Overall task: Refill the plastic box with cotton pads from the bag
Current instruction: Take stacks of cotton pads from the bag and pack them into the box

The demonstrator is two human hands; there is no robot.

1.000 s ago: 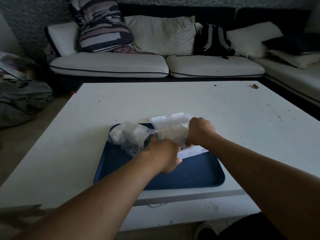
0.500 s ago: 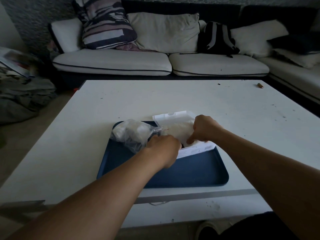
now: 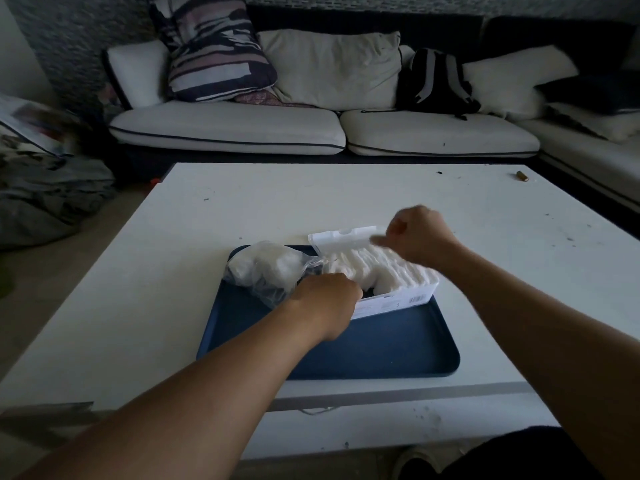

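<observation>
Looking down from the head camera, the white rectangular plastic box point(image 3: 391, 299) sits lid-up on the dark blue tray point(image 3: 381, 348) on the white counter point(image 3: 311, 195), already packed with white cotton pads point(image 3: 381, 271). The left hand point(image 3: 325, 299) grips the clear crinkled plastic bag point(image 3: 266, 271), which holds more pads. The right hand point(image 3: 415, 237), blurred, has curled fingers beside the lid; its grip I cannot tell. Refilling looks mostly done.

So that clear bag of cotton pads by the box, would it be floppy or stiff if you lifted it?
Probably floppy: the clear bag looks crumpled and slumps on the tray. Likely light too, being thin film around fluffy white pads. It may sag or spill where the left hand meets it.
</observation>
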